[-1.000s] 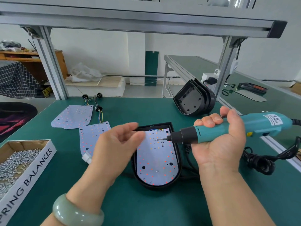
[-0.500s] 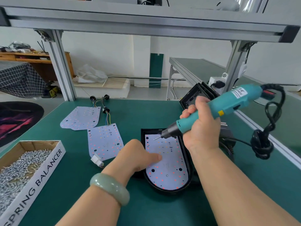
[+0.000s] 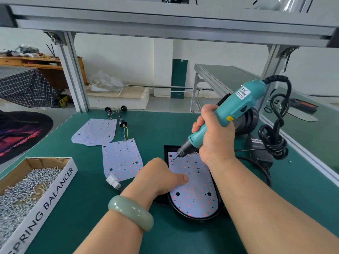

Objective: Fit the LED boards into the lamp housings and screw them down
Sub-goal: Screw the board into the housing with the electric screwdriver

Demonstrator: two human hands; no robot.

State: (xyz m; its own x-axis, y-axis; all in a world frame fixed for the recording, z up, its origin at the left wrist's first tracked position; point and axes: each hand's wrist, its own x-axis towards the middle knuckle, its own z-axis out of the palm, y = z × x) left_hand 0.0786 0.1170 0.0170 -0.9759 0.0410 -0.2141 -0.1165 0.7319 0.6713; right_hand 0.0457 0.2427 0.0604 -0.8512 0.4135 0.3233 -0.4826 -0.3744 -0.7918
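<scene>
My right hand (image 3: pixel 214 136) is wrapped tight round the barrel of the screwdriver (image 3: pixel 233 107), fingers and thumb clamped just above the black nose. The tool leans back toward 1 o'clock, so the bit comes down at a slant. Its tip (image 3: pixel 174 158) touches, or very nearly touches, the hole in the 11 o'clock corner of the board (image 3: pixel 194 189). Whether a screw sits on the bit is too small for me to tell.

The board lies flat inside the black housing (image 3: pixel 185 216) in the middle of the bench (image 3: pixel 91 226). My left hand (image 3: pixel 157 178) comes in from 9 o'clock, with the thumb (image 3: pixel 183 178) pressing the board down. The other fingers are curled under and hidden, so I cannot tell whether they clasp the rim or anything else.

To do this step well, I would stand the driver closer to upright before pulling the trigger, since a slanted bit can walk off the hole and scar the board. I would keep the thumb's pressure steady so the board does not lift or turn as the screw bites, and stop once it seats.

The power cord (image 3: pixel 275 136) hangs coiled at 3 o'clock and may tug the tool sideways. Two spare boards (image 3: pixel 121 160) lie at 10 o'clock, the box of screws (image 3: pixel 23 189) at 8 o'clock, and more housings (image 3: pixel 247 120) stand at 1 o'clock behind the driver.
</scene>
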